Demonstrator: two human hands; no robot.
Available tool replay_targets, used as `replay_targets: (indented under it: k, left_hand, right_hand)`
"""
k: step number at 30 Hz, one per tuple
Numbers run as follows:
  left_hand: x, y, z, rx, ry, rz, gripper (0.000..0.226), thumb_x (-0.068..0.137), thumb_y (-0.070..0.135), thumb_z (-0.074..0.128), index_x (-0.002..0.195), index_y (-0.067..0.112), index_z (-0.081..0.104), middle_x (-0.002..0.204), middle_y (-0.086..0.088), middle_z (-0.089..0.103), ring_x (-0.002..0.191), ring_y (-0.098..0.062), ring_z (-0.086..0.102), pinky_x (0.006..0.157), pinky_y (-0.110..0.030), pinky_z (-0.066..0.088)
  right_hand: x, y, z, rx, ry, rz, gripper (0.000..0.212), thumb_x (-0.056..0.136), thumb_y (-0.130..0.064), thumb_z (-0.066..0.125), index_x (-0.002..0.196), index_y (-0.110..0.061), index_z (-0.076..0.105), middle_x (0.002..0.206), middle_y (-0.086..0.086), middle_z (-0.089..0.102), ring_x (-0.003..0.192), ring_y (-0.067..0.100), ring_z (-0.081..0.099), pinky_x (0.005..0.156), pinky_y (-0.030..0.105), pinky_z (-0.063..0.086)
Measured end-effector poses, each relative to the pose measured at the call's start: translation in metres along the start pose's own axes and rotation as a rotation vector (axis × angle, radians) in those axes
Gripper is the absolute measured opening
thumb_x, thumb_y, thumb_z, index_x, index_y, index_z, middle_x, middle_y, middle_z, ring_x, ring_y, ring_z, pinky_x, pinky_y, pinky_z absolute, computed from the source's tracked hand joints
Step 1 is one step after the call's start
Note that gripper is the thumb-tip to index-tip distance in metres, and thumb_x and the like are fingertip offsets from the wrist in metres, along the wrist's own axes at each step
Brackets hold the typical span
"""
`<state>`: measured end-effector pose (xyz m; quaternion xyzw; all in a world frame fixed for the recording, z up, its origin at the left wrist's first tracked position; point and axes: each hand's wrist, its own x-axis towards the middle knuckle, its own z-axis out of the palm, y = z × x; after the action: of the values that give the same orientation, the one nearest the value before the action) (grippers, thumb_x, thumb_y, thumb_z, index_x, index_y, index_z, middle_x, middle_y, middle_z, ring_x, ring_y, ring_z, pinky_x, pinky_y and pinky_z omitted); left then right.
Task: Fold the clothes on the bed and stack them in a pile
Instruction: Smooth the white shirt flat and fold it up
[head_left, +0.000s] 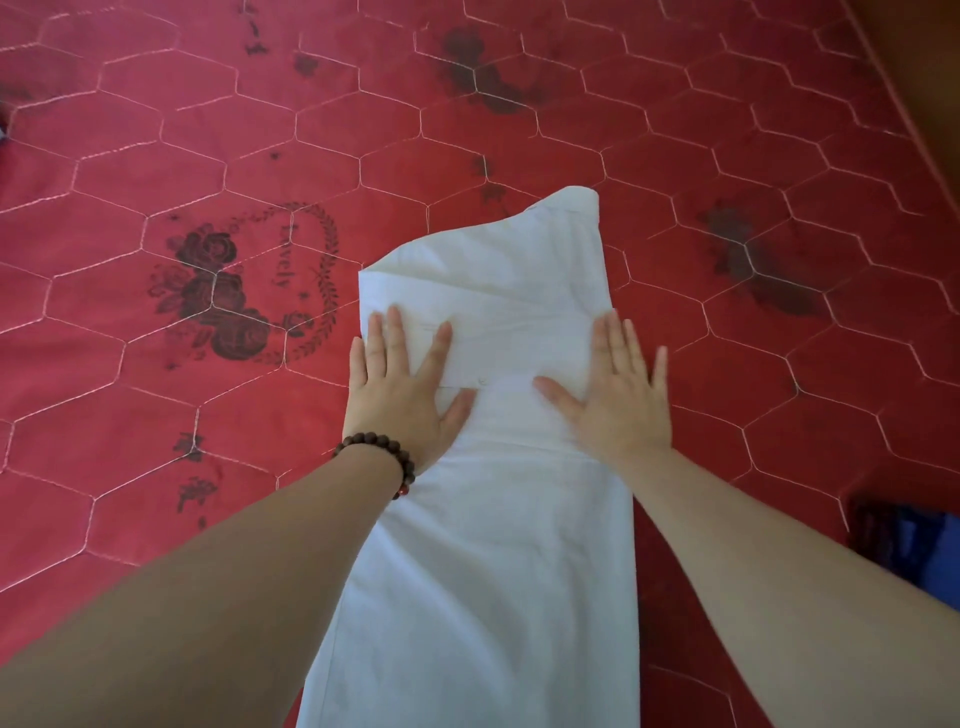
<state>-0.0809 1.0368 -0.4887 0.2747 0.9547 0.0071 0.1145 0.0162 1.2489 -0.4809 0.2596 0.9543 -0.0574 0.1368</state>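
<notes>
A white garment, folded lengthwise into a long narrow strip, lay on the bed, running from the bottom edge of the view at 6 o'clock up past the centre toward 12 o'clock. Its far end tapered to a soft peak just right of centre, and a folded band crossed it beneath the hands.

The left hand lay flat on the garment's left edge, at about 9 o'clock from the strip's middle, its fingers straight and spread wide, the thumb angled inward across the cloth. It gripped nothing. A bracelet of dark beads circled that wrist.

The right hand pressed flat on the right edge, at about 3 o'clock from the strip's middle, fingers likewise straight and spread, thumb pointing inward toward the left thumb, holding nothing.

The bed carried a red quilted cover stitched in hexagons, with a dark rose print at 9 o'clock from the garment. A dark blue cloth showed at the right edge, near 4 o'clock.
</notes>
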Motion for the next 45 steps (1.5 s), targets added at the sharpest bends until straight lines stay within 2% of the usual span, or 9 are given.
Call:
replay_targets:
  k: [3, 8, 12, 20, 25, 28, 34, 40, 45]
  left_hand:
    - [-0.011, 0.002, -0.01, 0.063, -0.031, -0.01, 0.076, 0.089, 0.068, 0.006, 0.152, 0.03, -0.015, 0.158, -0.021, -0.017, 0.146, -0.034, -0.018, 0.118, -0.054, -0.007]
    - [-0.106, 0.019, 0.007, -0.02, 0.033, 0.252, 0.069, 0.097, 0.044, 0.021, 0.151, 0.003, 0.015, 0.159, -0.023, 0.01, 0.148, -0.035, 0.006, 0.12, -0.051, 0.011]
    - [-0.173, 0.012, 0.035, 0.008, -0.073, 0.304, 0.063, 0.098, 0.043, 0.018, 0.154, 0.016, 0.015, 0.161, -0.01, 0.008, 0.149, -0.029, 0.003, 0.12, -0.05, 0.01]
    - [-0.238, -0.03, 0.039, 0.102, -0.127, 0.239, 0.072, 0.094, 0.064, 0.011, 0.154, 0.028, -0.003, 0.162, -0.011, -0.01, 0.149, -0.028, -0.01, 0.118, -0.057, 0.001]
    - [-0.287, -0.024, 0.048, 0.065, -0.119, 0.501, 0.063, 0.098, 0.053, 0.023, 0.155, 0.026, 0.013, 0.162, -0.012, 0.008, 0.149, -0.031, 0.003, 0.119, -0.056, 0.009]
    - [-0.319, -0.042, 0.059, 0.079, -0.151, 0.465, 0.064, 0.098, 0.056, 0.02, 0.155, 0.027, 0.013, 0.162, -0.01, 0.007, 0.149, -0.031, 0.003, 0.119, -0.055, 0.011]
    - [-0.372, -0.072, 0.057, 0.123, -0.285, 0.486, 0.066, 0.096, 0.061, -0.004, 0.152, 0.029, -0.017, 0.16, -0.007, -0.022, 0.147, -0.026, -0.022, 0.119, -0.053, -0.004]
    - [-0.351, -0.097, 0.023, -0.046, -0.065, 0.527, 0.068, 0.083, -0.004, 0.044, 0.148, 0.013, 0.035, 0.154, -0.012, 0.034, 0.145, -0.031, 0.025, 0.118, -0.052, 0.015]
    - [-0.316, -0.09, 0.021, 0.084, -0.078, 0.508, 0.071, 0.091, 0.003, 0.051, 0.152, 0.023, 0.022, 0.161, -0.006, 0.011, 0.147, -0.024, -0.005, 0.121, -0.045, -0.003]
  right_hand:
    - [-0.021, 0.006, -0.011, -0.059, -0.019, 0.08, 0.09, 0.089, -0.073, 0.007, 0.154, -0.011, -0.005, 0.162, 0.006, -0.011, 0.149, 0.017, -0.013, 0.119, 0.052, -0.009]
    - [-0.118, -0.054, 0.017, 0.064, 0.14, -0.31, 0.066, 0.094, -0.024, 0.051, 0.15, -0.003, 0.025, 0.16, 0.013, 0.015, 0.149, 0.025, 0.01, 0.121, 0.048, 0.011]
    - [-0.181, -0.082, 0.052, 0.081, 0.046, -0.327, 0.059, 0.095, -0.031, 0.036, 0.148, -0.005, 0.034, 0.157, 0.009, 0.028, 0.147, 0.023, 0.023, 0.117, 0.051, 0.026]
    - [-0.271, -0.044, 0.074, 0.047, 0.062, -0.039, 0.07, 0.096, -0.049, 0.028, 0.151, -0.007, 0.023, 0.159, 0.011, 0.018, 0.149, 0.025, 0.014, 0.118, 0.056, 0.012]
    - [-0.315, -0.084, 0.095, 0.077, 0.066, -0.292, 0.062, 0.098, -0.046, 0.033, 0.152, -0.016, 0.023, 0.16, 0.006, 0.017, 0.149, 0.023, 0.016, 0.119, 0.053, 0.01]
    - [-0.343, -0.076, 0.112, 0.055, 0.043, -0.249, 0.064, 0.097, -0.05, 0.036, 0.153, -0.019, 0.027, 0.161, 0.005, 0.02, 0.149, 0.022, 0.015, 0.119, 0.055, 0.013]
    - [-0.424, -0.017, 0.125, 0.008, -0.051, -0.299, 0.062, 0.099, -0.048, 0.028, 0.153, -0.017, 0.023, 0.162, 0.008, 0.012, 0.15, 0.025, 0.009, 0.118, 0.057, 0.015]
    - [-0.425, 0.049, 0.097, 0.014, -0.014, -0.232, 0.059, 0.102, -0.02, 0.035, 0.155, -0.024, 0.009, 0.163, 0.002, 0.005, 0.15, 0.019, -0.001, 0.121, 0.05, 0.007]
    - [-0.387, 0.062, 0.075, 0.001, -0.002, -0.172, 0.071, 0.097, -0.015, 0.05, 0.153, -0.027, 0.008, 0.162, 0.003, 0.006, 0.15, 0.023, 0.002, 0.121, 0.052, 0.007]
